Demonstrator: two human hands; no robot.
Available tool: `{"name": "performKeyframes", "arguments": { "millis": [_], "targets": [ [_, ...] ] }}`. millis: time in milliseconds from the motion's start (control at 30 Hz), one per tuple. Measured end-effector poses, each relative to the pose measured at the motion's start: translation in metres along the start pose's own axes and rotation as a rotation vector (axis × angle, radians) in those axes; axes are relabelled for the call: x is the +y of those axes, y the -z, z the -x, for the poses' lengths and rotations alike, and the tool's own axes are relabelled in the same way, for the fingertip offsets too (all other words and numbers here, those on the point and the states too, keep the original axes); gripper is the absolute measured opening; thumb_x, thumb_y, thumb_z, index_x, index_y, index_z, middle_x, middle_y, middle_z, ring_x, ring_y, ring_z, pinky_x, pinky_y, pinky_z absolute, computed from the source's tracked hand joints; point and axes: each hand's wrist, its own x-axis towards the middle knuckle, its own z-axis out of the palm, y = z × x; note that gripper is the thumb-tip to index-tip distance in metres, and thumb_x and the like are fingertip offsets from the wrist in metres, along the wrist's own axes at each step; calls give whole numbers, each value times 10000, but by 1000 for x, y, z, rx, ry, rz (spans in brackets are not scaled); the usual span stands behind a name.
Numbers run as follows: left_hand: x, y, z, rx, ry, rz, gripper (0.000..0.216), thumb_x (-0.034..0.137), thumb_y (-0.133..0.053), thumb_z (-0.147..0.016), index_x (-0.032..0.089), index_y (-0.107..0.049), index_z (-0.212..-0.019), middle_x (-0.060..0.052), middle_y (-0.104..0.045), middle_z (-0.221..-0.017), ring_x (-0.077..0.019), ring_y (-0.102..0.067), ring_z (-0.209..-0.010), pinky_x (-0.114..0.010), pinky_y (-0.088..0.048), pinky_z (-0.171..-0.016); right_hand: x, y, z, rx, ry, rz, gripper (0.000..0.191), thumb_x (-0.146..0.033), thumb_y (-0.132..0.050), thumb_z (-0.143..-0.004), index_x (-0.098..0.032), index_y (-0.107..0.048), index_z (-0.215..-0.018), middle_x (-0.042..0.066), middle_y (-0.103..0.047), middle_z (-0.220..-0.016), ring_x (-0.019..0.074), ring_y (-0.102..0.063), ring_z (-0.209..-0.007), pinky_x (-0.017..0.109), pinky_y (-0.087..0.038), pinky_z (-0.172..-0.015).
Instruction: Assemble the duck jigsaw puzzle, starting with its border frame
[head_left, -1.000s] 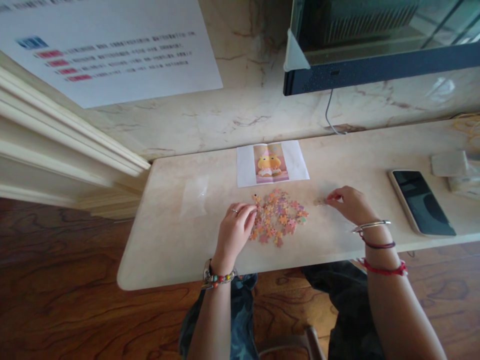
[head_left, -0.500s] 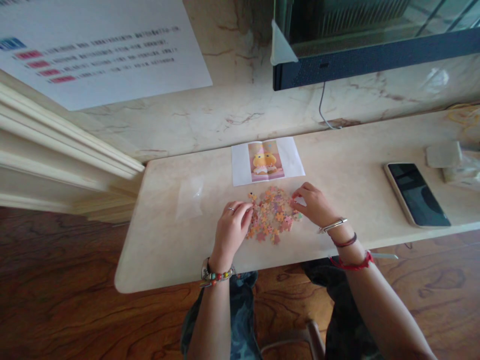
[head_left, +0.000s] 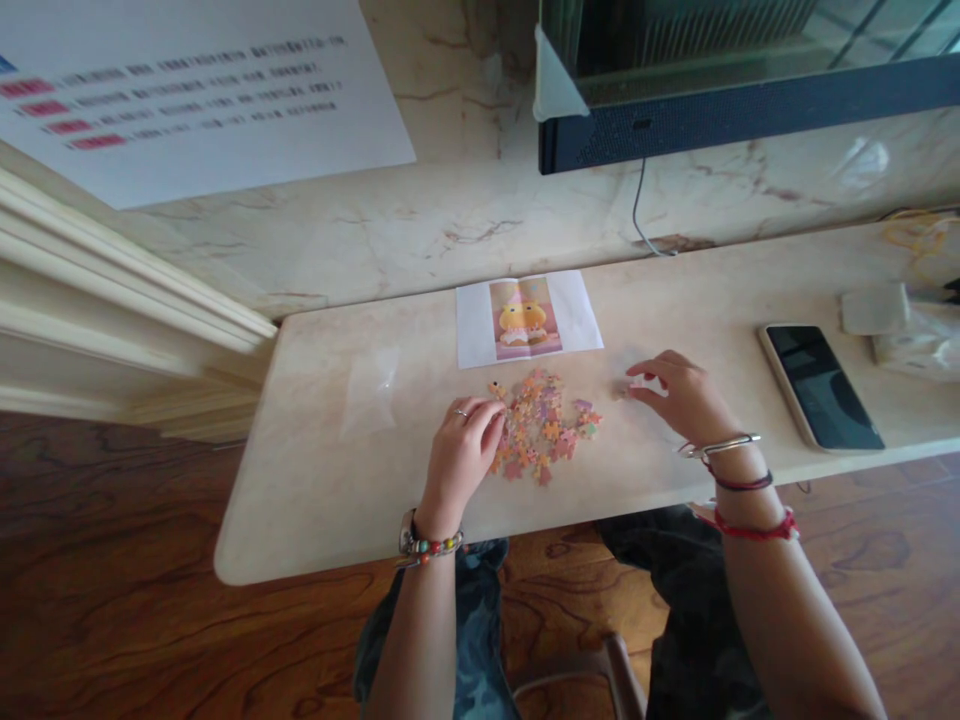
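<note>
A loose heap of small jigsaw puzzle pieces (head_left: 551,430), mostly orange and pink, lies on the pale tabletop (head_left: 315,400). At the heap's left edge is my left hand (head_left: 465,445), its fingers pinched together; what they hold, if anything, is hidden. Off to the right of the heap, my right hand (head_left: 675,395) pinches a small pale puzzle piece (head_left: 635,385) between thumb and fingers, close above the table. Behind the heap lies a white sheet with a printed picture (head_left: 525,318) of a yellow figure.
A clear plastic bag (head_left: 371,390) lies left of the heap. On the right are a phone (head_left: 821,385), a pale box (head_left: 875,308) and a plastic-wrapped packet (head_left: 919,340). A dark screen (head_left: 720,120) overhangs the back, with a cable (head_left: 639,210) below.
My right hand has moved right, away from the heap, with a puzzle piece in its fingers. My left hand has stayed at the heap's left edge.
</note>
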Motion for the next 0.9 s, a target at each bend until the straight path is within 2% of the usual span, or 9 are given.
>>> {"name": "performKeyframes", "arguments": {
  "millis": [133,333,433,567,733,800,900],
  "targets": [
    [4,-3,-2,-6,-18,-3,144,152,-470,-835,188,-555,-945,-48,-582,-893,-179,-525,-879,-329,-459,-791,-34,-17,-5,-115,35,-71,125,-233,-593,-733,-172,-657,-821,56,-573,-796,140,-536,-670,263,-412,-641],
    [14,-5,-5,2,-52,18,156,137,-470,-833,181,-549,-960,-50,-579,-901,-178,-521,-888,-333,-462,-796,-58,-33,-10,-227,-129,101,118,-263,-575,-738,-161,-633,-747,69,-586,-828,172,-546,-717,290,-370,-647],
    [20,-7,-6,-11,-70,27,154,141,-475,-832,186,-552,-958,-48,-578,-908,-182,-516,-902,-342,-464,-806,-53,-30,-10,-199,-137,58,83,-225,-577,-732,-154,-622,-728,69,-585,-810,165,-541,-716,275,-375,-640],
    [19,-8,-7,-32,-61,22,152,148,-494,-823,190,-558,-955,-49,-575,-920,-186,-511,-916,-347,-464,-817,-27,-17,-8,-65,-129,-6,72,-181,-573,-723,-158,-606,-663,37,-562,-686,141,-514,-639,257,-380,-613],
    [13,-6,-5,-23,-47,-5,129,160,-510,-818,188,-567,-930,-46,-568,-926,-186,-499,-921,-352,-455,-831,5,-1,-4,-5,-230,82,89,-208,-611,-697,-151,-617,-629,21,-527,-610,141,-484,-581,264,-370,-574],
    [12,-6,-5,-17,-46,-9,126,162,-509,-819,190,-568,-926,-44,-566,-925,-187,-498,-919,-354,-454,-831,4,3,-3,15,-233,92,74,-206,-609,-704,-149,-633,-663,18,-520,-614,138,-484,-579,264,-371,-576],
    [11,-6,-6,-14,-43,-12,134,160,-507,-819,193,-570,-932,-44,-563,-924,-188,-500,-920,-352,-455,-830,-10,6,-2,9,-128,25,68,-182,-599,-719,-163,-653,-756,11,-523,-648,127,-496,-596,258,-381,-605]
  ]
}}
